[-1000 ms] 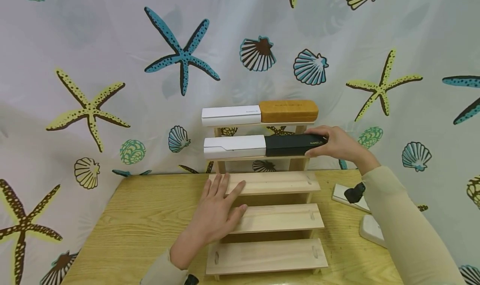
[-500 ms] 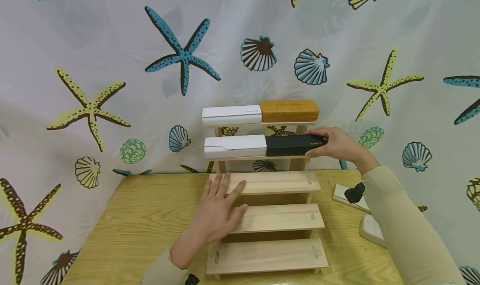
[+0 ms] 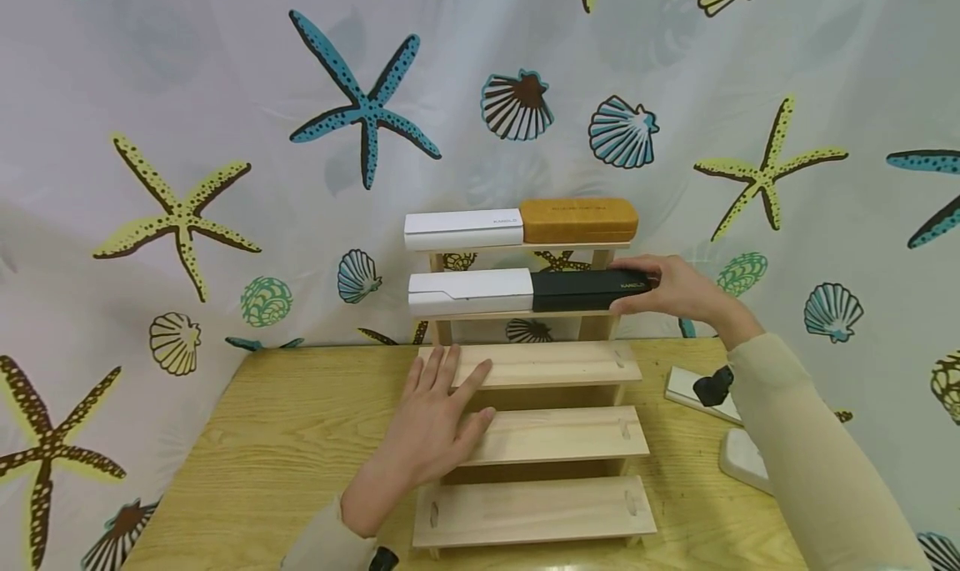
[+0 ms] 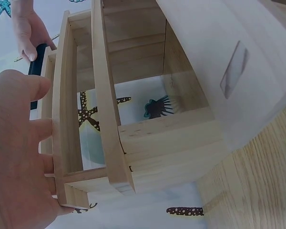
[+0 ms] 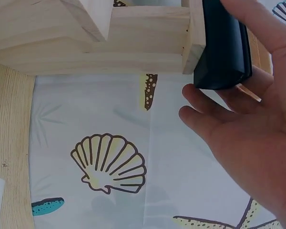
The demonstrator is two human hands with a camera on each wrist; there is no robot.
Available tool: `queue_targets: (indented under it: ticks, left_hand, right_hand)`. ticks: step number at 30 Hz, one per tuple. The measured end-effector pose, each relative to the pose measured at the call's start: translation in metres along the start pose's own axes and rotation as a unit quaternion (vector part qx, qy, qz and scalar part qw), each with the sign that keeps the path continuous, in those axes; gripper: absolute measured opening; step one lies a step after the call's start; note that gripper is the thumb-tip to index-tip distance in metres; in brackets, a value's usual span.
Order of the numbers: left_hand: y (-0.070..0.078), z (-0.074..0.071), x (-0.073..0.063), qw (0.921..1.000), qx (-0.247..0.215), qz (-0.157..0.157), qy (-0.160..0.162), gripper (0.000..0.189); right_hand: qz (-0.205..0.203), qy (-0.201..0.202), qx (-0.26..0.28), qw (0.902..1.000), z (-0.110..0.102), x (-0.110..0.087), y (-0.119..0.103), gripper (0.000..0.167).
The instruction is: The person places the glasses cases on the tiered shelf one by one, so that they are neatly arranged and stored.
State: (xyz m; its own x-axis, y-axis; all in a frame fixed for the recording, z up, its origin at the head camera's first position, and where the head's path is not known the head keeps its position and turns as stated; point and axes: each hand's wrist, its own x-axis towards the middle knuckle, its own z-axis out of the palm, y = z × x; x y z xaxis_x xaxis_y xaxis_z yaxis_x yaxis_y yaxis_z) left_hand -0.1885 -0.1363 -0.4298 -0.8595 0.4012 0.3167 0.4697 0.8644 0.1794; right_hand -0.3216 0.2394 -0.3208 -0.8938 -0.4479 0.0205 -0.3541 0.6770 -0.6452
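Looks like a positioning step: right hand (image 3: 681,289) is pinching the black case (image 3: 573,291) second tier down on the rack (image 3: 558,436), left hand (image 3: 426,431) is resting straight-fingered lower on it, next move's probably calling for gentle release.

Four cases, two tiers

A tiered stand (image 3: 558,435) sits on the table (image 3: 300,421) before a cloth (image 3: 525,21). Top tier (image 3: 576,247): upper-left case (image 3: 463,229), upper-right case (image 3: 578,221). Second tier (image 3: 480,317): lower-left case (image 3: 471,292), lower-right case (image 3: 577,291), the right hand (image 3: 671,286) at its right end. The left hand (image 3: 431,417) lies on the stand's left.
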Motion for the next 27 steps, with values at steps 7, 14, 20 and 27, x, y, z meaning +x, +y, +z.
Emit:
queue_targets:
  ticks: [7,14,20,27]
  left_hand:
    - [0.002,0.001,0.0,1.0,-0.007,-0.002,-0.006,0.062]
    - [0.002,0.002,0.0,0.9999,-0.011,-0.003,-0.009,0.063]
    - [0.0,0.002,-0.002,0.9999,-0.014,-0.003,-0.008,0.064]
    - [0.003,-0.003,-0.01,0.9995,-0.03,-0.003,-0.012,0.066]
  right_hand:
    - [0.041,0.056,0.052,0.9962,-0.009,-0.033,0.014,0.073]
    - [0.076,0.12,0.029,0.9895,-0.005,-0.088,0.049,0.055]
    - [0.096,0.136,0.025,0.9857,0.003,-0.136,0.084,0.057]
    - [0.109,0.152,0.032,0.9818,0.019,-0.185,0.121,0.058]
